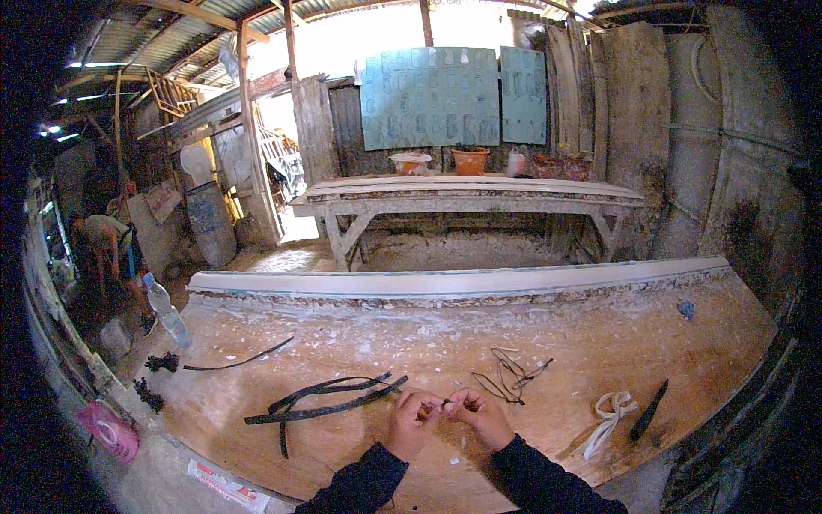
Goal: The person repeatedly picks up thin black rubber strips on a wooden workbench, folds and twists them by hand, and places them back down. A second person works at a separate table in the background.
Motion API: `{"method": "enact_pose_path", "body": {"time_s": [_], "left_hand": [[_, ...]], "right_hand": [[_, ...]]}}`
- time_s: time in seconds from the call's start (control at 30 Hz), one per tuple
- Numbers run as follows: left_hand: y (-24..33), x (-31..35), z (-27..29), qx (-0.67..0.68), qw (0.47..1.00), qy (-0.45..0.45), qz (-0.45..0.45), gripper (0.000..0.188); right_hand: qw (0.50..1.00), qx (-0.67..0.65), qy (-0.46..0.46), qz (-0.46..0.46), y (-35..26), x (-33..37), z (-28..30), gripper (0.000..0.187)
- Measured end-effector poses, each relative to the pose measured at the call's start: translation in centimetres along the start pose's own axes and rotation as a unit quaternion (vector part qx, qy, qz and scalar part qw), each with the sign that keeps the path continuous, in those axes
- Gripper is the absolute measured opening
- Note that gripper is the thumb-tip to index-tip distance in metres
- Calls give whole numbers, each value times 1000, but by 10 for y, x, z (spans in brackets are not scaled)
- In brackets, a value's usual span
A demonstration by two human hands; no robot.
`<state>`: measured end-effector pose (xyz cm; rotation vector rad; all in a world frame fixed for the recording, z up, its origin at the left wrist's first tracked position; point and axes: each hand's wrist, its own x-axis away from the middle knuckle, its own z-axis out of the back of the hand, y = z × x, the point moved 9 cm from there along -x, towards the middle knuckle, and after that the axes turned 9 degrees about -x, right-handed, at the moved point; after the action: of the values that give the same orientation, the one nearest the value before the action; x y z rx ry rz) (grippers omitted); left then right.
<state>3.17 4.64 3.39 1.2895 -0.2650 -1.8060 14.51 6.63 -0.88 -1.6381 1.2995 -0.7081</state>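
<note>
My left hand (411, 421) and my right hand (481, 418) meet at the near middle of the wooden table, fingertips pinched together. Between them is a small black piece (446, 403), mostly hidden by the fingers; it looks like the end of a strip or cord. Several flat black strips (317, 397) lie crossed just left of my left hand. Beyond my right hand rests a loose tangle of thin black cord (511, 377). Farther right are a knotted white strip (610, 413) and a dark, pointed, knife-shaped object (649, 411).
A clear plastic bottle (166, 310) stands at the table's left edge, near two black bundles (161, 362) and a single black strip (240, 357). A long white ledge (462, 281) borders the far side. Behind stands a bench (479, 206) with buckets. Another person (107, 244) bends at far left.
</note>
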Motion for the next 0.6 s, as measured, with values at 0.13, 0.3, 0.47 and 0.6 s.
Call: {"method": "enact_pose_path", "body": {"time_s": [0.13,0.3,0.47,0.6], "left_hand": [[0,0,0,34,999,-3,30,12],[-1,-1,5,33,999,19,34,12],[-11,1,4,49,997,23,53,11],[-11,5,5,51,997,34,41,9]], "right_hand": [[1000,-12,-1,20,-5,0,1,10],[999,42,-22,15,-6,-1,-3,12],[999,19,-26,26,-7,2,-4,14],[999,30,-22,12,-2,4,-2,14]]}}
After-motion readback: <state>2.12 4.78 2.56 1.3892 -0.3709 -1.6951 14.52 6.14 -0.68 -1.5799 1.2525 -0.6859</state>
